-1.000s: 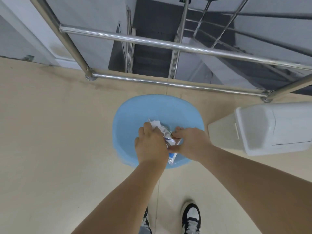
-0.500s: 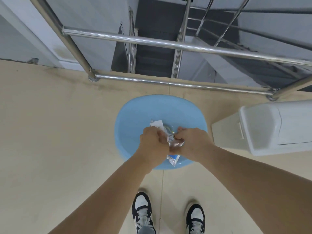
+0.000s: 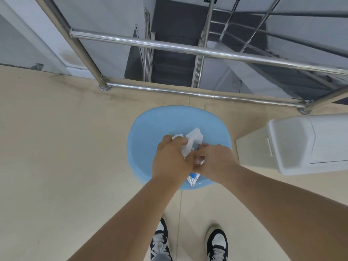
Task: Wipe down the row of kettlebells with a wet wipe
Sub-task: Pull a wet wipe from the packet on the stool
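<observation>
Viewing from the head camera, I see the left hand [image 3: 170, 159] pinching the white wet wipe [image 3: 194, 141] in curled fingers. The right hand [image 3: 214, 161] grips the crinkled packet [image 3: 193, 178]. Both are above the blue basin [image 3: 150, 132]. Recommended procedure, as I judge it: hold the packet low and steady, draw the wipe straight up, and free one sheet only. No kettlebells are in view. A white bin [image 3: 301, 144] stands near, to the right.

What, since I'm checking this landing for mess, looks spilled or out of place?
Nothing stands out. The left hand grips a wipe half out of the pack in the right hand, above the basin; the bin stands beside it.
</observation>
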